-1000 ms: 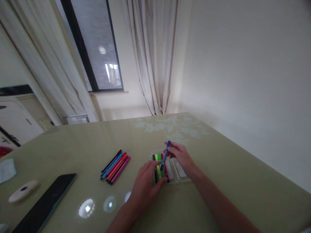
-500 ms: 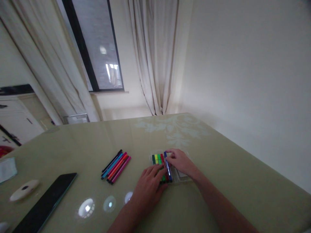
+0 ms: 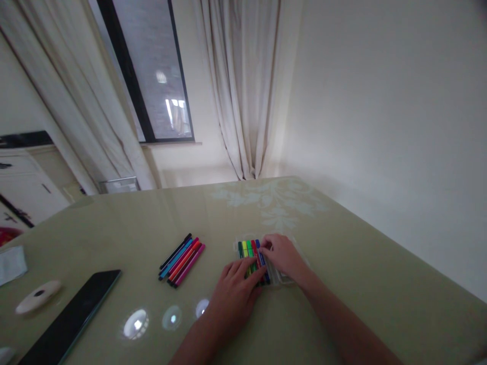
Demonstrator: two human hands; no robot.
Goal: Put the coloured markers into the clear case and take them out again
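Several felt-tip markers lie side by side in a clear plastic case (image 3: 280, 280), among them a dark green, a yellow, a light green and a red marker (image 3: 253, 245). A blue marker (image 3: 262, 259) is at the right end of that row. My left hand (image 3: 236, 286) rests flat across the lower part of the markers, fingers spread, one fingertip reaching the blue one. From the right, my right hand (image 3: 280, 254) has its thumb and fingers pinched at the upper part of the blue marker. The markers' lower ends are partly hidden under my left hand.
Left of the case, a bundle of loose markers (image 3: 182, 261) in black, blue, orange and pink lies on the glossy table (image 3: 125, 228). Farther left are a black flat device (image 3: 72, 319), a white oval object (image 3: 38, 297) and a pale cloth-like item (image 3: 11, 266). A wall borders the right.
The blue marker has shifted slightly down and left, now lying closer against the red one. Left-hand fingers have reached a little farther right. The loose bundle has not moved.
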